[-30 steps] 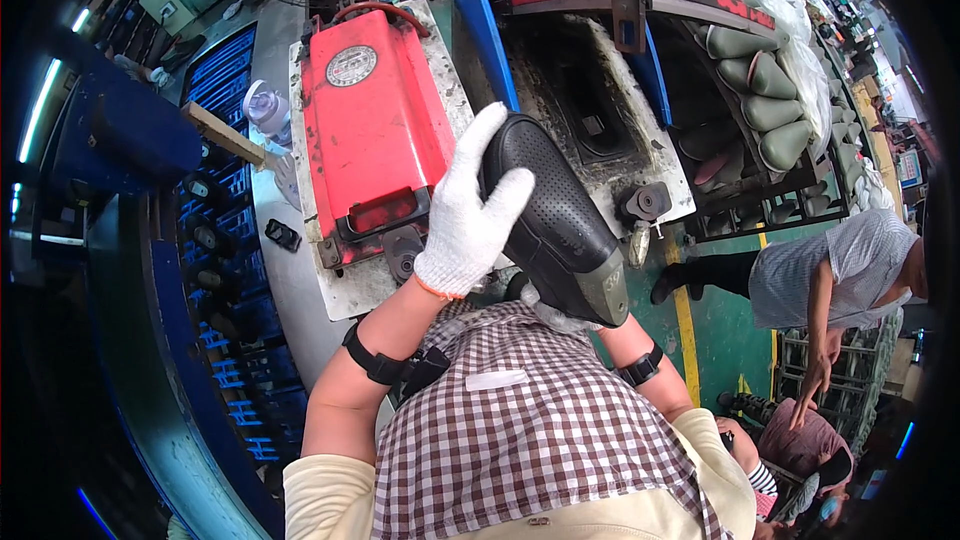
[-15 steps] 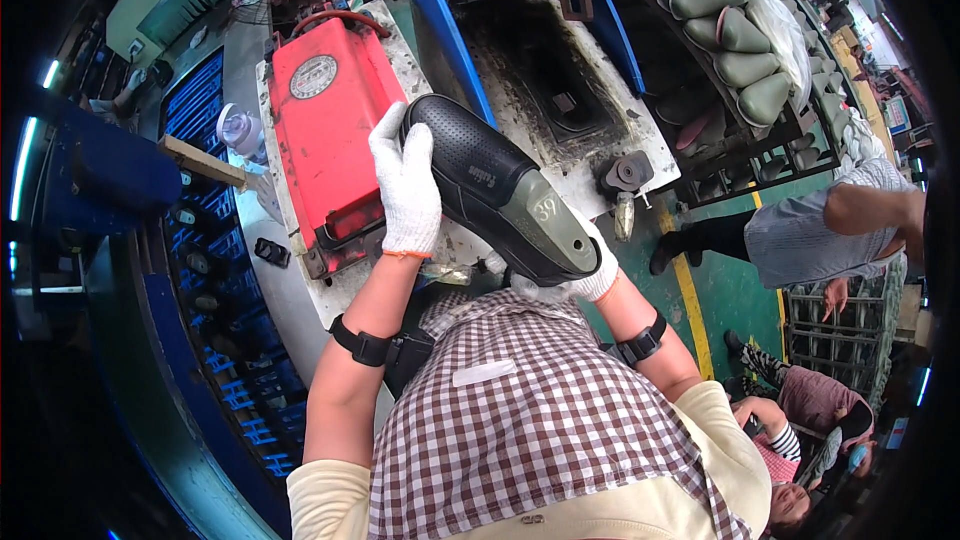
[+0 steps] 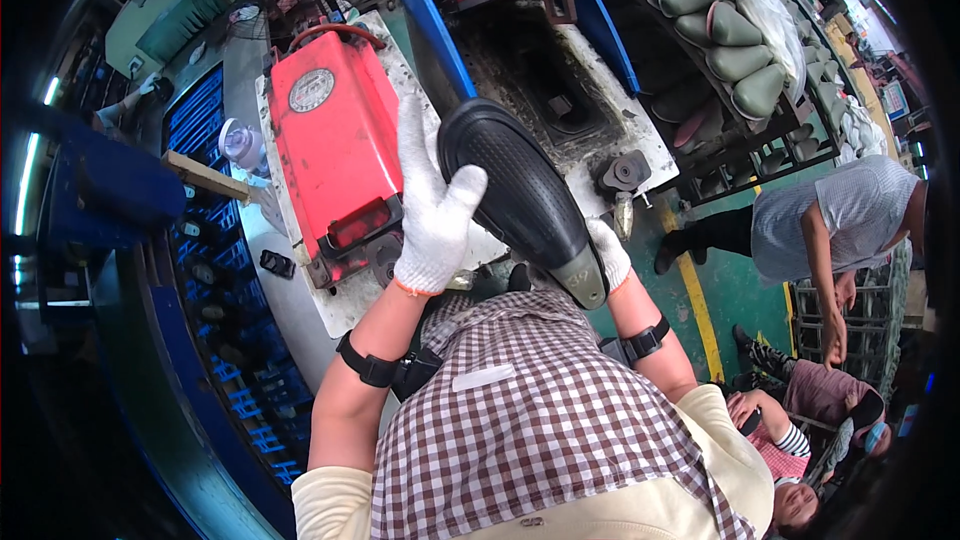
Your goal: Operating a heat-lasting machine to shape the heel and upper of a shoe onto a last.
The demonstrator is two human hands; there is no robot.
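A black shoe piece [image 3: 515, 180] with a dotted surface is fitted over a grey-green shoe last [image 3: 580, 283], whose heel end is bare. It is held tilted in front of my apron, toe pointing away and to the left. My right hand [image 3: 613, 255], in a white knit glove, grips the heel end from the right; most of its fingers are hidden behind the last. On the other side my gloved left hand [image 3: 435, 215] is open, its fingers stretched upward and thumb apart. The thumb overlaps the shoe's left edge; whether it touches I cannot tell.
Beyond my hands stand a red machine cover [image 3: 335, 130] and a dirty white bench plate [image 3: 640, 145]. A blue panel [image 3: 432, 25] rises between them. Grey-green lasts [image 3: 745, 60] fill a rack at the right. A co-worker in a grey shirt [image 3: 840, 215] stands nearby; others sit lower right.
My left hand has loosened from the toe, fingers now spread. The last has turned, showing more dotted black surface and less heel. The co-worker's arms have shifted.
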